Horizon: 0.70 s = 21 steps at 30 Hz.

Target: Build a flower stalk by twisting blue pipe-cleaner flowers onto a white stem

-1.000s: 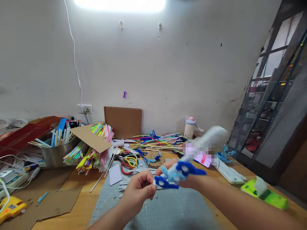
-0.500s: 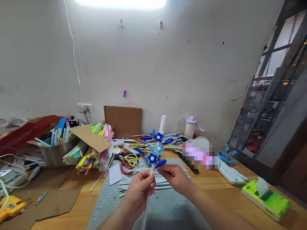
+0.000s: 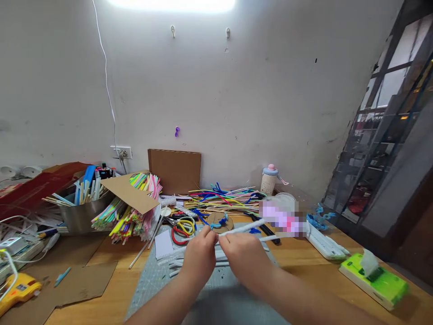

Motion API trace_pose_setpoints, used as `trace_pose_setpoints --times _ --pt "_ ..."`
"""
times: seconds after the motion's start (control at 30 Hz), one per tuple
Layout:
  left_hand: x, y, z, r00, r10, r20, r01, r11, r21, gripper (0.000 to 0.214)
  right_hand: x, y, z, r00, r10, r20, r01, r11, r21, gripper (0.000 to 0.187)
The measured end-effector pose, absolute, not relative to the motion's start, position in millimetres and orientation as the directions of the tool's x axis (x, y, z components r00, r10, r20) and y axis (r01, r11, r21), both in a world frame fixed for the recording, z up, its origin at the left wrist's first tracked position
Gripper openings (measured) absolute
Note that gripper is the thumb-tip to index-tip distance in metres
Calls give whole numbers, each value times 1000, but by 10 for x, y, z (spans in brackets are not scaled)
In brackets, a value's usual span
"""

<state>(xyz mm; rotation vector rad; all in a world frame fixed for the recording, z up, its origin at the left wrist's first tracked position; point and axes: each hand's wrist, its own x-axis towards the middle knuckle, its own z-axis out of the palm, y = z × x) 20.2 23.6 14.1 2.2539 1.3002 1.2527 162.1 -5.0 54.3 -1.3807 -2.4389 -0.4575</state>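
Note:
A white fuzzy-wrapped stick [image 3: 241,228] lies slanted across both hands, one end toward the left and the other rising to the right. My left hand [image 3: 202,252] is closed around its middle. Right beside it, my right hand [image 3: 245,255] also grips the stick, with the thumbs close together. Blue felt-like petals [image 3: 223,220] show just beyond the fingers, and a dark blue leaf loop [image 3: 255,230] sticks out past my right hand. Most of the flowers are hidden. Beneath the hands, several white pipe cleaners [image 3: 221,255] rest on a grey cutting mat [image 3: 149,289].
Red-handled scissors [image 3: 179,237] and yellow-handled pliers [image 3: 187,224] lie left of the hands, by a white card [image 3: 164,245]. Bundled colourful pipe cleaners [image 3: 125,221] stand farther left, near a yellow glue gun [image 3: 20,289]. A green tissue pack [image 3: 374,277] sits at the right.
The flowered stick has tipped from upright to nearly level. My left hand has turned knuckles up, and my right hand has moved from the blue leaf onto the stick.

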Motion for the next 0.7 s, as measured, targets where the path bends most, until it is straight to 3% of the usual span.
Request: trace_pose_setpoints --times 0.07,0.13,0.23,0.37,0.53,0.7 --pt "156 222 201 376 757 535 623 -634 459 24 1696 35 736 -523 769 368 842 532 87 17" --pt "100 193 294 488 710 508 558 -701 445 22 1797 154 914 -562 776 286 805 592 -25 15" --pt "25 132 440 568 689 450 386 -706 594 17 1937 333 1032 -639 759 127 696 640 -325 11" --pt "-23 74 493 605 727 326 318 -596 738 7 2032 442 875 -679 732 -53 593 505 -628 18" --pt "-35 47 445 663 721 199 287 -491 822 6 2038 392 669 -711 697 -89 527 445 -724 18" --pt "-33 72 425 707 706 46 50 -115 992 16 1988 340 630 -716 697 -29 379 355 -855 19"
